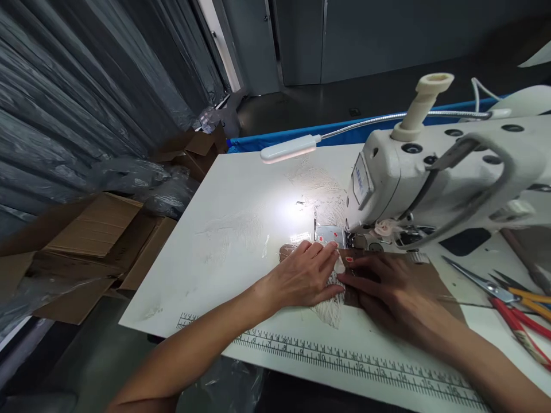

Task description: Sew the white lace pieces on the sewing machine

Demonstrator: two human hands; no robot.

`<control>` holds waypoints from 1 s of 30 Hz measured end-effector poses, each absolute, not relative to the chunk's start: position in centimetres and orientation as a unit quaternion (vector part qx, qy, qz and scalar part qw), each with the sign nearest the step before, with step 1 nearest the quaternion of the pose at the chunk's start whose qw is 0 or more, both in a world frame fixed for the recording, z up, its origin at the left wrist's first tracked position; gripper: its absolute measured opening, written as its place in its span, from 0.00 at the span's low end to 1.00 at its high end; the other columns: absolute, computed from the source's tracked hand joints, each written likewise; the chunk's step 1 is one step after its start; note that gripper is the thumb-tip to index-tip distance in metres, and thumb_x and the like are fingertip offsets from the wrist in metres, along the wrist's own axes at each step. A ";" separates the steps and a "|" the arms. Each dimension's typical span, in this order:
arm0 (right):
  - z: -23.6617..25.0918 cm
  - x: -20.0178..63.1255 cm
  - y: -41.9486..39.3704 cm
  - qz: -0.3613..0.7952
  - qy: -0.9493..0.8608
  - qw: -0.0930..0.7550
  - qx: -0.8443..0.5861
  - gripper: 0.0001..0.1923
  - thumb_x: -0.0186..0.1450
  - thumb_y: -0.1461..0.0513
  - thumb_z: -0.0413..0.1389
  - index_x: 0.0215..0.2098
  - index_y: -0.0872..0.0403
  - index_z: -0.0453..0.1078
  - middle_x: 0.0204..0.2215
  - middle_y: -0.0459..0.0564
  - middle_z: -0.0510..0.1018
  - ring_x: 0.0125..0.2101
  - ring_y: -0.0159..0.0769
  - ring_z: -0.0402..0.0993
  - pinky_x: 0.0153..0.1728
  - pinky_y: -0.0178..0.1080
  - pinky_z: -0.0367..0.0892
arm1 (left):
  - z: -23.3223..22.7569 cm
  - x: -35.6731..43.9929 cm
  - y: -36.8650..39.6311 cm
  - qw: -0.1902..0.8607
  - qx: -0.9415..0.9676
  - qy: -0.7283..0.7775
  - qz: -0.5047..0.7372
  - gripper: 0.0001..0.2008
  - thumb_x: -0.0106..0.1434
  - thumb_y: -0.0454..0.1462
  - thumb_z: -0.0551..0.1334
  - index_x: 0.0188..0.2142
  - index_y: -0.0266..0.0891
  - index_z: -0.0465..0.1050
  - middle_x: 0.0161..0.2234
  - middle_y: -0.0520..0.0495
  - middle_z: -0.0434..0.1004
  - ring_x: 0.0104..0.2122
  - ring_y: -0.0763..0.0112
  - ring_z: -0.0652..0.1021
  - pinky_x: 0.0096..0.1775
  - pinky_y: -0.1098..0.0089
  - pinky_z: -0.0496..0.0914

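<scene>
My left hand (303,275) lies on white lace fabric (329,312) in front of the sewing machine (387,172), its fingers stretched forward and its thumb apart. Part of the lace is hidden under the palm. To its right, my right hand (387,289) rests on a flat brown piece (434,281), forefinger and thumb reaching toward the lace edge. Small red marks (349,260) show near the fingertips. Just beyond my hands is the metal plate (329,234) beside the needle area, whose needle I cannot make out.
Red-handled scissors (510,312) and an orange-handled pair (531,295) lie at right. A ruler strip (321,354) runs along the front edge of the white table (181,258). A lamp (289,149) hangs over the table. Cardboard boxes (97,226) stand at left.
</scene>
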State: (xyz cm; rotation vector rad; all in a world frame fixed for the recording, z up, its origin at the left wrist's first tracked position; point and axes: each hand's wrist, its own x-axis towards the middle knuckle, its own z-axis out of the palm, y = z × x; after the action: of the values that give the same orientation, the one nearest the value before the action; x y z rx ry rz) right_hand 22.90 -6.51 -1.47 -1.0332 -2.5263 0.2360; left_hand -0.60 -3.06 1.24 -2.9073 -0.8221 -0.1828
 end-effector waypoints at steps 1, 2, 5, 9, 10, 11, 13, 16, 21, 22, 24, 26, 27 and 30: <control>-1.5 22.9 -6.5 0.082 -0.905 0.198 -0.368 0.19 0.69 0.63 0.49 0.57 0.43 0.66 0.52 0.53 0.69 0.51 0.47 0.66 0.49 0.55 0.64 | 1.4 -0.6 -3.1 0.062 -0.959 -0.272 -0.055 0.30 0.72 0.50 0.44 0.55 0.24 0.63 0.56 0.31 0.66 0.49 0.56 0.71 0.48 0.58 0.67; -1.5 22.9 -6.4 0.078 -0.905 0.198 -0.367 0.19 0.69 0.63 0.50 0.57 0.44 0.66 0.51 0.53 0.69 0.50 0.47 0.67 0.49 0.54 0.64 | 1.5 -0.5 -3.1 0.068 -0.958 -0.274 -0.050 0.30 0.72 0.50 0.44 0.55 0.24 0.63 0.56 0.31 0.66 0.49 0.56 0.71 0.49 0.57 0.66; -1.7 22.9 -6.2 0.052 -0.909 0.199 -0.362 0.20 0.68 0.64 0.50 0.57 0.45 0.66 0.50 0.54 0.70 0.49 0.48 0.67 0.47 0.54 0.65 | 1.7 -0.1 -2.9 0.082 -0.955 -0.281 -0.041 0.28 0.72 0.49 0.44 0.55 0.26 0.64 0.57 0.31 0.66 0.49 0.55 0.70 0.51 0.56 0.64; -2.1 23.3 -5.9 0.017 -0.908 0.199 -0.369 0.22 0.66 0.65 0.51 0.58 0.47 0.65 0.48 0.56 0.70 0.45 0.48 0.68 0.44 0.53 0.66 | 2.0 0.7 -1.9 0.053 -0.959 -0.278 -0.030 0.27 0.72 0.48 0.45 0.56 0.28 0.65 0.57 0.33 0.66 0.49 0.56 0.70 0.49 0.58 0.64; -2.2 23.4 -5.9 0.013 -0.906 0.199 -0.374 0.22 0.66 0.65 0.51 0.58 0.47 0.65 0.48 0.56 0.70 0.44 0.48 0.68 0.44 0.53 0.66 | 2.1 0.8 -1.6 0.043 -0.959 -0.277 -0.034 0.26 0.72 0.48 0.45 0.56 0.28 0.65 0.57 0.34 0.66 0.49 0.57 0.70 0.49 0.58 0.64; -2.3 23.5 -5.8 0.012 -0.903 0.200 -0.380 0.23 0.66 0.65 0.51 0.59 0.47 0.64 0.48 0.56 0.70 0.45 0.48 0.68 0.43 0.53 0.67 | 2.1 0.9 -1.4 0.033 -0.960 -0.277 -0.040 0.25 0.72 0.47 0.46 0.55 0.29 0.65 0.58 0.35 0.66 0.48 0.57 0.70 0.49 0.58 0.64; -2.3 23.7 -5.8 0.014 -0.900 0.201 -0.387 0.24 0.65 0.65 0.52 0.60 0.48 0.64 0.48 0.57 0.70 0.46 0.49 0.67 0.44 0.52 0.67 | 1.9 0.9 -1.0 0.016 -0.958 -0.280 -0.060 0.23 0.72 0.45 0.47 0.55 0.31 0.66 0.59 0.36 0.66 0.49 0.57 0.70 0.49 0.57 0.63; -2.1 23.6 -5.9 0.024 -0.897 0.202 -0.392 0.25 0.65 0.65 0.52 0.60 0.47 0.63 0.49 0.56 0.69 0.47 0.49 0.66 0.45 0.52 0.67 | 1.5 0.7 -0.9 -0.002 -0.954 -0.286 -0.088 0.21 0.72 0.44 0.48 0.55 0.33 0.66 0.60 0.38 0.65 0.50 0.56 0.69 0.51 0.54 0.62; -1.6 23.3 -6.0 0.033 -0.895 0.202 -0.396 0.25 0.65 0.66 0.51 0.59 0.47 0.64 0.47 0.55 0.69 0.45 0.47 0.65 0.44 0.50 0.68 | 0.8 0.4 -1.1 -0.012 -0.950 -0.294 -0.108 0.20 0.71 0.43 0.49 0.56 0.34 0.65 0.61 0.38 0.64 0.53 0.55 0.69 0.53 0.51 0.59; -1.6 23.3 -6.0 0.037 -0.895 0.200 -0.398 0.24 0.65 0.66 0.51 0.59 0.47 0.64 0.47 0.55 0.69 0.45 0.47 0.65 0.45 0.51 0.68 | 0.7 0.4 -1.0 -0.014 -0.950 -0.293 -0.110 0.21 0.71 0.43 0.49 0.56 0.33 0.65 0.61 0.38 0.64 0.53 0.54 0.69 0.53 0.51 0.59; -1.6 23.2 -6.0 0.043 -0.892 0.197 -0.405 0.23 0.65 0.66 0.51 0.58 0.46 0.65 0.47 0.55 0.68 0.45 0.48 0.64 0.45 0.52 0.67 | 0.6 0.3 -0.8 -0.020 -0.951 -0.289 -0.112 0.21 0.71 0.43 0.50 0.57 0.32 0.64 0.61 0.38 0.64 0.55 0.54 0.68 0.54 0.51 0.58; -1.7 23.2 -6.0 0.045 -0.890 0.193 -0.411 0.23 0.66 0.65 0.51 0.58 0.46 0.65 0.48 0.56 0.68 0.47 0.49 0.63 0.45 0.53 0.67 | 0.6 0.1 -0.6 -0.028 -0.953 -0.280 -0.112 0.21 0.71 0.43 0.50 0.57 0.32 0.64 0.61 0.38 0.64 0.56 0.54 0.68 0.55 0.51 0.58; -1.7 23.1 -6.0 0.044 -0.889 0.191 -0.413 0.23 0.66 0.65 0.51 0.58 0.46 0.65 0.48 0.56 0.67 0.47 0.50 0.63 0.45 0.53 0.67 | 0.6 0.0 -0.5 -0.031 -0.954 -0.276 -0.112 0.21 0.71 0.43 0.50 0.58 0.33 0.64 0.61 0.38 0.64 0.56 0.55 0.67 0.55 0.51 0.58; -1.6 23.0 -6.1 0.043 -0.889 0.190 -0.414 0.22 0.67 0.63 0.50 0.59 0.46 0.64 0.50 0.57 0.66 0.49 0.51 0.63 0.44 0.53 0.68 | 0.6 -0.2 -0.3 -0.033 -0.954 -0.274 -0.115 0.21 0.71 0.43 0.50 0.58 0.34 0.64 0.61 0.39 0.65 0.56 0.55 0.68 0.55 0.51 0.58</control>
State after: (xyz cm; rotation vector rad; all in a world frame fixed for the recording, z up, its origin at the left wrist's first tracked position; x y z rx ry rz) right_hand 23.01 -6.11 -1.64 -1.1634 -2.4999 0.1211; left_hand -0.19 -0.29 0.61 -3.0627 -0.8782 -0.3680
